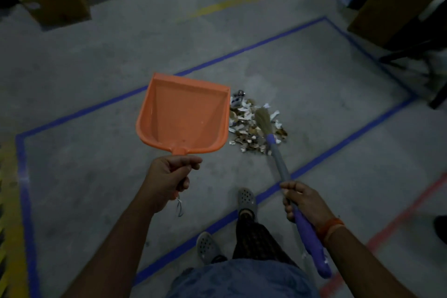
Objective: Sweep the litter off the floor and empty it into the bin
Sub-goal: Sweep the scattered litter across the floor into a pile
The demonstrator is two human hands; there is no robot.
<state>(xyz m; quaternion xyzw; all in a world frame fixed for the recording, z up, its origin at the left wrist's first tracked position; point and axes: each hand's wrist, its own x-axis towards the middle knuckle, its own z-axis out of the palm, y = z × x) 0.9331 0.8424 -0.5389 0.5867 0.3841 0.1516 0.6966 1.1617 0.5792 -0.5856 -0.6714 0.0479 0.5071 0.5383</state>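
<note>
While left fingers (191, 164) curl round the dustpan (183, 116) handle, right fingers (289, 203) grip the broom (278, 152) (bristles in litter (251, 138)).

We can read no text, label, brand or number anywhere; the cardboard boxes (54, 0) carry only pale patches, too blurred to make out.

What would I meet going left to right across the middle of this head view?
Blue tape line → left hand → orange dustpan → litter pile → broom → right hand → red floor line.
</note>
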